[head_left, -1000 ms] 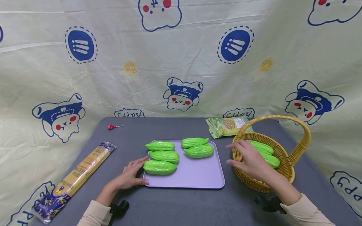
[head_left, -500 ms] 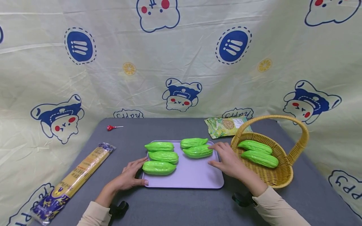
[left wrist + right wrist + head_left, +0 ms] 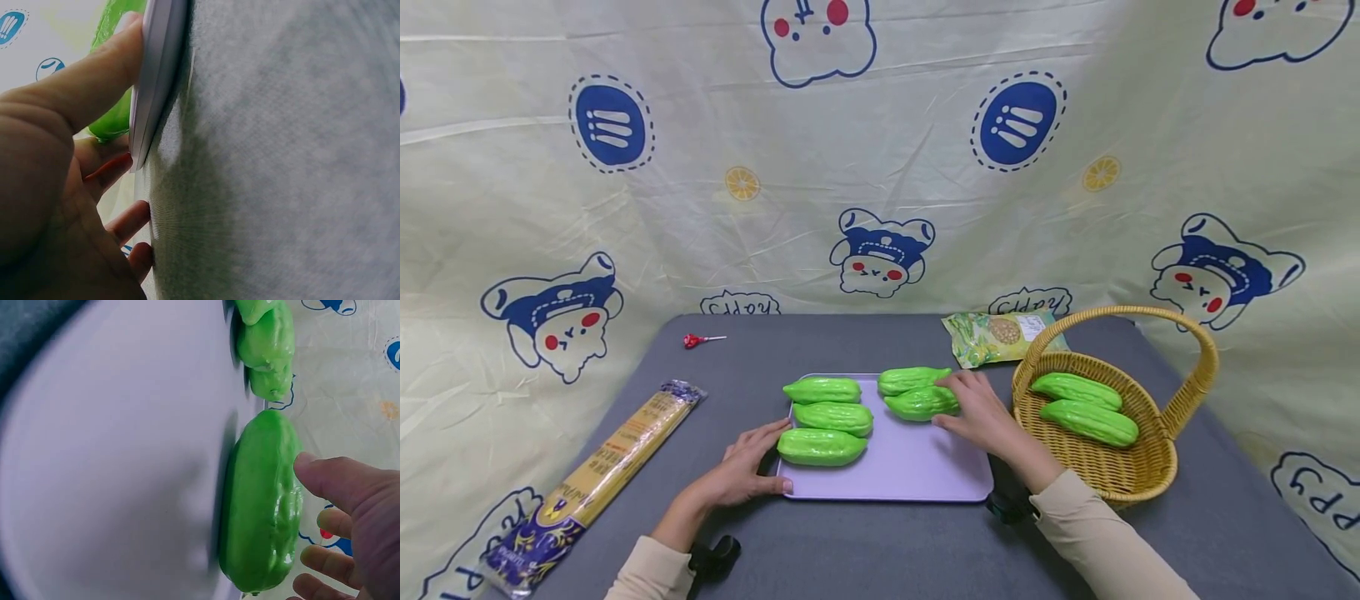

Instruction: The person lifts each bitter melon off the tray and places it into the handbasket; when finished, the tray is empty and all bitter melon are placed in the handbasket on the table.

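Observation:
My left hand [image 3: 748, 467] rests at the lavender tray's [image 3: 917, 471] left edge, fingers spread. In the left wrist view its thumb [image 3: 94, 84] touches the rim. Over the tray's right side my right hand [image 3: 977, 412] reaches a bright green bitter melon [image 3: 917, 404], thumb and fingers parted around its right end. The right wrist view shows the thumb tip at this bitter melon [image 3: 259, 506], other fingers uncurled; contact is hard to tell. Another bitter melon [image 3: 910, 380] lies just behind it. Three more bitter melons [image 3: 832, 417] line the tray's left side.
A wicker basket [image 3: 1157, 475] with a tall handle stands right of the tray, holding two bitter melons [image 3: 1090, 421]. Behind it lies a green packet [image 3: 992, 337]. A long pasta packet [image 3: 595, 479] is at left, with a small red-headed stick [image 3: 696, 340] farther back.
My right hand has moved left from over the basket to the nearer bitter melon on the tray's right side. The left hand has stayed at the tray's edge.

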`<state>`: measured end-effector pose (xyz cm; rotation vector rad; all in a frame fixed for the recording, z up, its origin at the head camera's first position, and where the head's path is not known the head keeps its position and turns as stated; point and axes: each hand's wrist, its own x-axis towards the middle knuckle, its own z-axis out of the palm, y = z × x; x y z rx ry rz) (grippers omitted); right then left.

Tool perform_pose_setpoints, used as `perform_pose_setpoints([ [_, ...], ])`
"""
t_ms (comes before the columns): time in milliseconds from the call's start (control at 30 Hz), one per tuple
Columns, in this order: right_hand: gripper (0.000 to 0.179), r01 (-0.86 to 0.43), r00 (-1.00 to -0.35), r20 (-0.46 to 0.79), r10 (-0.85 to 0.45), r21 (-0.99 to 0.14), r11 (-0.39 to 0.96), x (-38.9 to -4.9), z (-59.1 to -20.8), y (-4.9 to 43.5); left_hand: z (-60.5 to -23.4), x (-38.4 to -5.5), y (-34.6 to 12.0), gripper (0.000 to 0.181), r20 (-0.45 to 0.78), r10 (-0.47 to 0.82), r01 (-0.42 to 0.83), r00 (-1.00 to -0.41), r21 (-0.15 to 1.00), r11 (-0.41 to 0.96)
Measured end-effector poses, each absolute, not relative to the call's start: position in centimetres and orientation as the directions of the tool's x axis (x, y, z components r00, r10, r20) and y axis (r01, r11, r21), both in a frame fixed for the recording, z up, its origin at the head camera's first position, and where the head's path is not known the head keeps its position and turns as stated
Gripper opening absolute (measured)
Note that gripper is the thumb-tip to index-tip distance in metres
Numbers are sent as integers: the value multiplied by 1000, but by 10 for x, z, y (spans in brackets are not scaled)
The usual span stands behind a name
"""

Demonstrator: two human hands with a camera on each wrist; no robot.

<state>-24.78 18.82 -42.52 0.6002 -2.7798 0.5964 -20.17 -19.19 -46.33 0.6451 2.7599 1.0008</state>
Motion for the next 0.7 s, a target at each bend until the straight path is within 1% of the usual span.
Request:
perform_pose_setpoints([
  [467, 56, -390, -918, 227, -326, -357, 849, -259, -434, 187, -463, -202, -192, 88, 10, 435, 339, -900, 644, 686],
  [700, 56, -388, -919, 216, -330, -352, 852, -259, -435, 187, -464, -202, -192, 88, 10, 438, 341, -899, 642, 686],
])
